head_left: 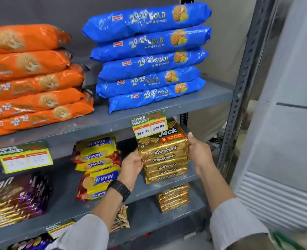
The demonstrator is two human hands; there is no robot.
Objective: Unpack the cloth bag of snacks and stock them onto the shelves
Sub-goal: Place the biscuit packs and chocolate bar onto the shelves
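A stack of gold Krackjack packs (164,156) stands on the middle grey shelf (194,177) at its right end. My left hand (132,166), with a black watch on the wrist, presses the stack's left side. My right hand (199,150) grips its right side, thumb up by the top pack. The stack's top pack sits partly behind a price tag (149,126). The cloth bag is out of view, apart from a green and white scrap (284,240) at the bottom right corner that I cannot identify.
Marie packs (96,166) lie left of the stack. Blue 20-20 Gold packs (149,56) and orange packs (31,78) fill the upper shelf. More gold packs (174,199) sit on the shelf below. Purple packs (17,199) lie at the left. A steel upright (239,91) bounds the right.
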